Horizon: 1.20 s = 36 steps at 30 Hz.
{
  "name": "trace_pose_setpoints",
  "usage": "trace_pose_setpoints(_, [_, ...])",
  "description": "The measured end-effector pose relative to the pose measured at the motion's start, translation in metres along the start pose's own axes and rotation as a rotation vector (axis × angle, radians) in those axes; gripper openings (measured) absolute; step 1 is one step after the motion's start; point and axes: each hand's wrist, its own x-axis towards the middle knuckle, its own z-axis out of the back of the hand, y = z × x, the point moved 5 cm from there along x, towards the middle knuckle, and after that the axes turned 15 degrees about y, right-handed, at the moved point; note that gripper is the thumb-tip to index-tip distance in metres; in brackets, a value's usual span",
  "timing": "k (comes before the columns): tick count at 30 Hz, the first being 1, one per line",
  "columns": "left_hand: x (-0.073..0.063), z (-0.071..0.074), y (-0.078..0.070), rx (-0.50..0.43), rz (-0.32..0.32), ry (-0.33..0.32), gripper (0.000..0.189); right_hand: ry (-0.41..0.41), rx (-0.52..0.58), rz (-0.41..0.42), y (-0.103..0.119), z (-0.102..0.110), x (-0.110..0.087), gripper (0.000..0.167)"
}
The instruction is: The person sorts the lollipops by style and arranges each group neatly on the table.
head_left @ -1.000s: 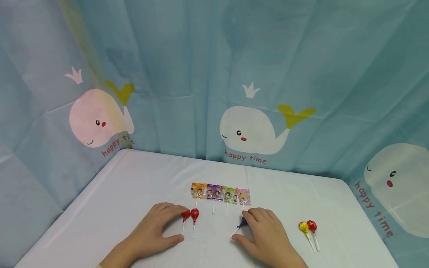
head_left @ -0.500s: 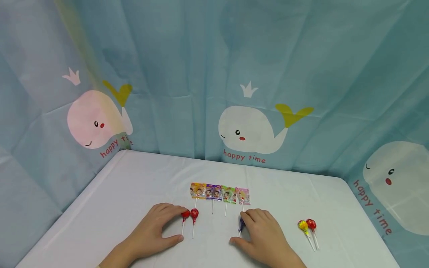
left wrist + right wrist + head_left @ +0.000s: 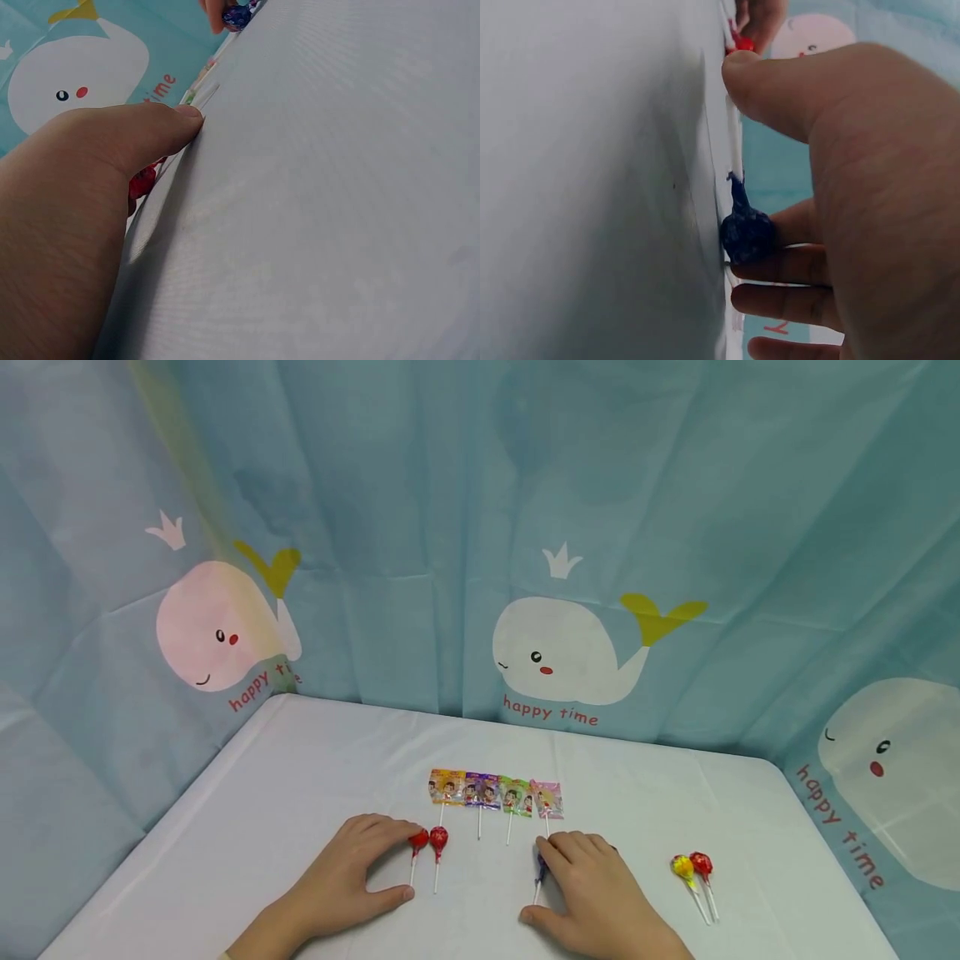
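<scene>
My left hand (image 3: 347, 875) rests on the table, fingertips touching the round head of a red lollipop (image 3: 418, 840). The thumb lies spread apart by the end of its white stick. A second red lollipop (image 3: 438, 838) lies close beside it, sticks roughly parallel. My right hand (image 3: 594, 887) touches a dark blue lollipop (image 3: 748, 234). Index and middle fingers meet its head, as the right wrist view shows, while the thumb stays apart from the head, near the stick. In the head view my right fingers partly hide this lollipop, whose stick points toward me.
Flat-wrapped lollipops lie in a row farther back: orange (image 3: 447, 786), purple (image 3: 482, 791), green (image 3: 516, 797) and pink (image 3: 548, 799). To the right lie a yellow lollipop (image 3: 682, 867) and another red lollipop (image 3: 701, 863). A whale-print curtain (image 3: 390, 635) hangs behind the white table (image 3: 330, 752).
The dark blue lollipop has turned: its stick slanted to the lower left and now points nearly straight toward me. My right hand shifted slightly with it; my left hand stayed in place.
</scene>
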Motion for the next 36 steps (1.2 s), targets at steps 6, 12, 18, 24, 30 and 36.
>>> trace_pose_setpoints(6, [0.0002,0.0007,-0.0005,0.003,0.000,0.002,0.070,-0.032,-0.023,0.040,-0.0014,0.0002,-0.0020,0.087])
trace_pose_setpoints(12, [-0.0003,0.0009,-0.0007,0.005,0.005,0.003,0.070,-0.028,-0.020,0.045,-0.0024,-0.0009,-0.0007,0.088])
trace_pose_setpoints(18, [0.0002,0.0015,-0.0017,0.001,-0.002,-0.003,0.070,-0.019,-0.013,0.040,-0.0021,0.0006,-0.0004,0.087])
trace_pose_setpoints(24, [0.0003,0.0007,-0.0006,0.002,-0.004,-0.006,0.071,-0.034,-0.016,0.044,-0.0016,0.0009,-0.0010,0.085])
trace_pose_setpoints(30, [0.0013,0.0010,0.0007,0.008,-0.012,-0.009,0.070,-0.047,-0.019,0.059,-0.0004,0.0018,-0.0015,0.081])
trace_pose_setpoints(36, [0.0014,0.0004,0.0008,0.012,-0.003,-0.004,0.070,-0.054,-0.020,0.078,0.0008,0.0028,-0.0023,0.078])
